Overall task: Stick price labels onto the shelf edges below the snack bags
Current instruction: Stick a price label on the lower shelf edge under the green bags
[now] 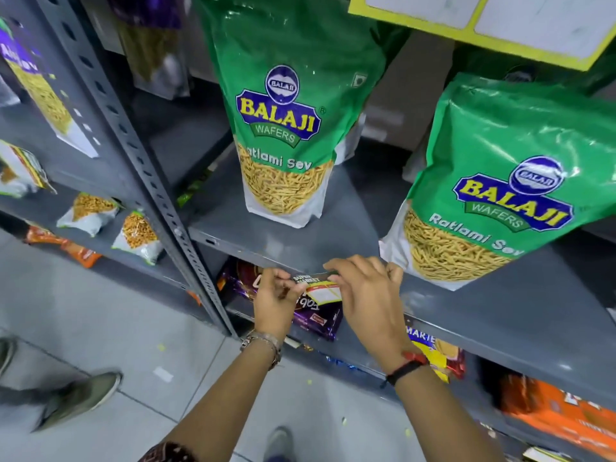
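Observation:
A price label (318,288) with a dark top strip and a white box is stretched between my two hands, just under the front edge of the grey shelf (253,253). My left hand (275,300) pinches its left end. My right hand (363,295) grips its right end, fingers touching the shelf edge. Two green Balaji Ratlami Sev bags stand on that shelf: one (283,105) directly above the label, the other (493,185) to the right, leaning over the edge.
A slotted grey upright (140,151) splits the racks. Purple packets (300,315), a yellow Marie pack (430,351) and orange packs (560,408) lie on lower shelves. A yellow sheet of blank labels (500,25) hangs top right. Another person's shoe (80,398) stands on the tiled floor.

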`<state>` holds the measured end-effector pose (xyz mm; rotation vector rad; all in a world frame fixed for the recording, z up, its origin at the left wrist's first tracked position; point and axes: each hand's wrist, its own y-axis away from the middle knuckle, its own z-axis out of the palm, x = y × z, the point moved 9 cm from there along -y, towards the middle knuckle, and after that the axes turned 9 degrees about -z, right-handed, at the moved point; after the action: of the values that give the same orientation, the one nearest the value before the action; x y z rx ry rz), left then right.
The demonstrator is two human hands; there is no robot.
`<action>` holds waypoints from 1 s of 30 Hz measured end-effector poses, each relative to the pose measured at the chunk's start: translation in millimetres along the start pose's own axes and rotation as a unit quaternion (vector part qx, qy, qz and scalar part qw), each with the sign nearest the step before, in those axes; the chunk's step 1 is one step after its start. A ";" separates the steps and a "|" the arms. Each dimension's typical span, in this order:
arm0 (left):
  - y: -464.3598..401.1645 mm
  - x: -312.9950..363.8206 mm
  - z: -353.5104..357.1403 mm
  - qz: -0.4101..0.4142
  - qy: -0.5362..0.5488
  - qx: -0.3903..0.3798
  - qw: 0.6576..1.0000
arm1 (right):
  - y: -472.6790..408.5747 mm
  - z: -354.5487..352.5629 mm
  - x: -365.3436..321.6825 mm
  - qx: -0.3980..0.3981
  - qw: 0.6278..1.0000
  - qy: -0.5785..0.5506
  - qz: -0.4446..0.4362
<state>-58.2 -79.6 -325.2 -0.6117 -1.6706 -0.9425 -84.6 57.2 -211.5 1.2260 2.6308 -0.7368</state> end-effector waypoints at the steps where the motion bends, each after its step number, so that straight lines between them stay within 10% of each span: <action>1: 0.1 0.4 0.8 0.002 0.003 0.004 1.000 | 4.1 2.2 0.2 -0.001 1.000 -0.003 0.007; 13: 9.7 49.5 -5.4 0.222 -0.204 -0.017 0.953 | 54.4 17.8 32.1 0.025 0.985 -0.062 0.157; 30: 7.1 58.6 7.1 0.291 -0.279 -0.028 0.915 | 51.5 19.6 49.8 0.075 0.975 -0.053 0.200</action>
<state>-73.9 -73.4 -268.2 -1.4255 -1.7827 -0.3902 -80.0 109.6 -264.0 1.6388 2.1721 -0.9036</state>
